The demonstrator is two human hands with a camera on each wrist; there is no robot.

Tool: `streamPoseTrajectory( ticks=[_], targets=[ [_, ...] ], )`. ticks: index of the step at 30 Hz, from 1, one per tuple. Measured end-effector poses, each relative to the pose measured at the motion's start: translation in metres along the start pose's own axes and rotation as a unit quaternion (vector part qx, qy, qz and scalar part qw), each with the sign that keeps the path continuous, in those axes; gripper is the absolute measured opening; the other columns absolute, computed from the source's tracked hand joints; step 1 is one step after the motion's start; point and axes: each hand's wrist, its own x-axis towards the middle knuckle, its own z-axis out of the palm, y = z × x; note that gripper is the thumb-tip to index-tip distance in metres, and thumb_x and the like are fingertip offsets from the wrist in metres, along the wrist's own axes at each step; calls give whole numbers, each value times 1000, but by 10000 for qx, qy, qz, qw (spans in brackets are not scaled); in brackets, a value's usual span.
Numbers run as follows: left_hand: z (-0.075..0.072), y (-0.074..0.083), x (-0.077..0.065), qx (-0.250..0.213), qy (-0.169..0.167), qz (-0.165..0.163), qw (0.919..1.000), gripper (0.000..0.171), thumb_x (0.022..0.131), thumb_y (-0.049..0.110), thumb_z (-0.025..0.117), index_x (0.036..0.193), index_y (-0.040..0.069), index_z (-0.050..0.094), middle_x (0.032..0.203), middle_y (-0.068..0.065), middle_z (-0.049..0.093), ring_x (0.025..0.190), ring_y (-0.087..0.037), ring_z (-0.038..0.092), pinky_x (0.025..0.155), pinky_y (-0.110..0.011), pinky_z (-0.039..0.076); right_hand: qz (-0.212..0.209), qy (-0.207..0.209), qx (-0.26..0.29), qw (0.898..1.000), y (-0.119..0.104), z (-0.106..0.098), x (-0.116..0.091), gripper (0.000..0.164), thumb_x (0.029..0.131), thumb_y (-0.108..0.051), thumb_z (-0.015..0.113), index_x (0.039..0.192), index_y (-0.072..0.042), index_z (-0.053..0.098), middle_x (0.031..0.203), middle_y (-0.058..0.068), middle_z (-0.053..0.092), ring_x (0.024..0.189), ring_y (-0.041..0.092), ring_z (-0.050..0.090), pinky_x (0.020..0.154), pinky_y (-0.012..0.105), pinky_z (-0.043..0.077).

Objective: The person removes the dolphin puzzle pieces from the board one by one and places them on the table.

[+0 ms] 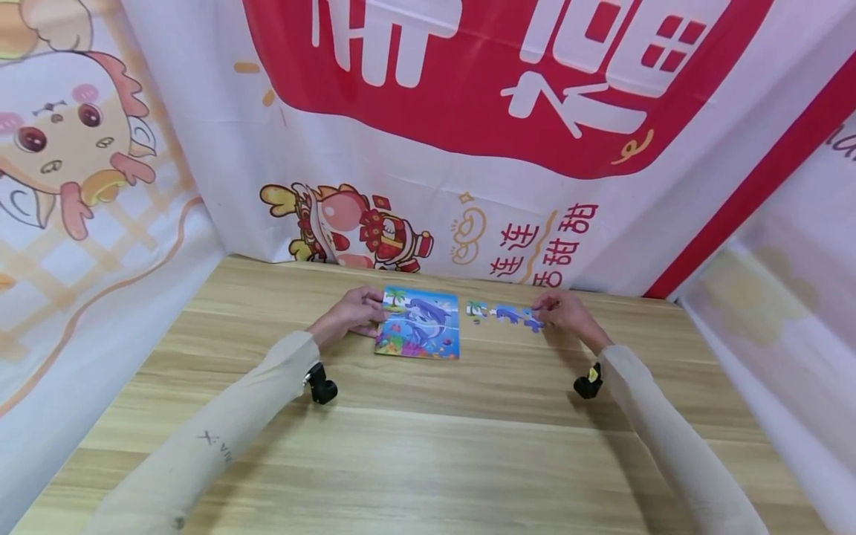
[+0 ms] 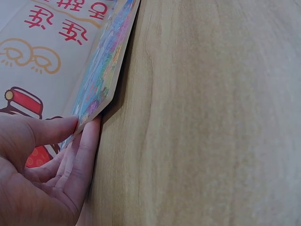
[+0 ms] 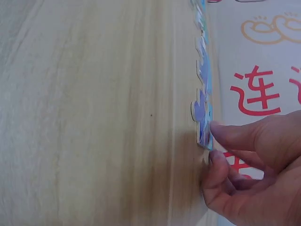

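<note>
My left hand (image 1: 359, 310) pinches the left edge of a flat dolphin picture board (image 1: 421, 327), thumb on top and fingers beneath. In the left wrist view the board (image 2: 101, 70) has a thick pale edge and is tilted a little off the table. A row of joined jigsaw puzzle pieces (image 1: 510, 313), with matching palm and dolphin print, lies to the right of the board. At the right end of that row my right hand (image 1: 564, 312) holds the end puzzle piece (image 3: 204, 129), its thumb on the piece's edge and the curled index finger at its corner.
The pieces and the board lie near the back of a wood-grain table (image 1: 428, 461). A printed cloth (image 1: 428, 163) hangs right behind it, with more cloth at the left and right sides. A small black camera (image 1: 322, 384) is strapped at the left wrist, another (image 1: 588, 383) at the right.
</note>
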Motion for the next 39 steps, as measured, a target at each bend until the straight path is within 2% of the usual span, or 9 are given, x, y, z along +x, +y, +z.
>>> streamPoseTrajectory(
  ticks=[5, 8, 15, 21, 24, 30, 35, 39],
  targets=[
    [1, 1, -2, 27, 26, 27, 10000, 57, 98, 0, 67, 150, 0, 43, 131, -17, 57, 94, -20, 64, 72, -28, 66, 244, 381, -23, 9990, -5, 3, -1, 15, 101, -7, 66, 110, 5, 67, 102, 18, 67, 87, 24, 57, 72, 27, 48],
    [1, 2, -4, 49, 15, 41, 10000, 57, 98, 0, 67, 150, -1, 43, 130, -17, 57, 93, -20, 64, 72, -27, 65, 250, 581, -16, 9980, -13, 7, -2, 14, 102, -9, 65, 108, 4, 67, 100, 19, 69, 85, 24, 59, 70, 27, 49],
    [1, 3, -3, 23, 28, -29, 10000, 58, 99, 2, 68, 151, 1, 43, 135, -18, 54, 99, -22, 63, 74, -28, 66, -456, 611, 230, 9968, -40, 23, -9, 11, 100, -3, 64, 105, 6, 69, 100, 21, 70, 86, 25, 62, 67, 25, 52],
    [0, 2, -3, 35, 23, -16, 10000, 56, 99, 3, 68, 149, 0, 43, 132, -17, 55, 95, -20, 63, 72, -27, 65, -577, 779, 494, 9941, -65, 48, -8, 9, 97, 0, 64, 101, 4, 70, 94, 17, 70, 79, 21, 61, 63, 23, 51],
    [0, 1, -3, 23, -13, 39, 10000, 56, 99, 2, 67, 149, -1, 43, 131, -17, 55, 92, -19, 63, 72, -26, 65, -608, 656, 713, 9934, -81, 61, -8, 8, 96, -1, 67, 100, 4, 70, 93, 16, 70, 81, 20, 61, 66, 23, 51],
    [-1, 3, -3, 57, 62, 68, 9999, 56, 99, 3, 68, 149, -1, 43, 130, -16, 56, 92, -19, 63, 71, -26, 65, -701, 14, 1207, 9902, -121, 87, -2, 11, 97, -2, 69, 105, 5, 68, 95, 15, 69, 82, 23, 64, 66, 26, 59],
    [-2, 3, -5, 6, 65, 152, 9999, 55, 98, 2, 68, 148, -1, 44, 127, -16, 56, 90, -18, 63, 70, -26, 65, -951, -396, 1330, 9857, -151, 113, 3, 22, 96, -7, 75, 113, 3, 66, 112, 19, 69, 92, 30, 70, 71, 31, 64],
    [1, -2, -6, -59, -29, 213, 9998, 52, 99, -1, 65, 146, -3, 43, 126, -17, 57, 83, -17, 64, 67, -25, 65, -1297, -720, 1131, 9825, -167, 131, 5, 39, 93, -10, 80, 126, 1, 62, 126, 19, 66, 103, 32, 67, 84, 36, 62]
  ],
)
